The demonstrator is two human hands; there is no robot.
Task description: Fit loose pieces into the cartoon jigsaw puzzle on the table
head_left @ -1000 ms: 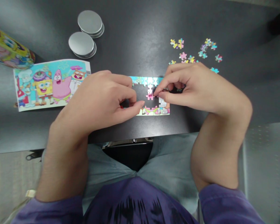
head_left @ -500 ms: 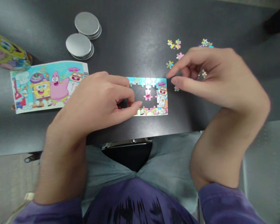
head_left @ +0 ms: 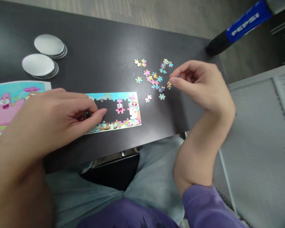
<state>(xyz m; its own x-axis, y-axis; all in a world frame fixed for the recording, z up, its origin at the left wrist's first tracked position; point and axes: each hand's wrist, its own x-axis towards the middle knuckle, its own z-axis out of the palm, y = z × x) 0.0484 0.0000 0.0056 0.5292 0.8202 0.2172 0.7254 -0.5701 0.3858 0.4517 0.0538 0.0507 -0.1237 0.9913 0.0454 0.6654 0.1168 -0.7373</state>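
My left hand (head_left: 61, 114) rests over the left part of a partly assembled cartoon puzzle (head_left: 135, 114), fingers loosely curled, thumb apart from the other fingertips. The puzzle's border is joined around a dark gap; inside it lies a joined pink section (head_left: 120, 107) with a face. At the right, my right hand (head_left: 197, 79) has thumb and index fingertip pinched together beside a small yellow and red piece (head_left: 169, 85); anything between the tips is too small to make out. Loose pieces (head_left: 155, 82) are scattered between the puzzle and this hand.
A cartoon picture sheet (head_left: 14, 101) lies at the left, partly under my left forearm. Silver round lids (head_left: 48, 45) and more such lids (head_left: 38, 65) sit at the upper left of the dark table (head_left: 97, 47). A Pepsi bottle (head_left: 247, 25) is at the upper right.
The view has swung right, bringing the bottle and more loose pieces into sight. My right hand has moved away from the puzzle's right edge to the far side of the pieces, its fingertips closer together.
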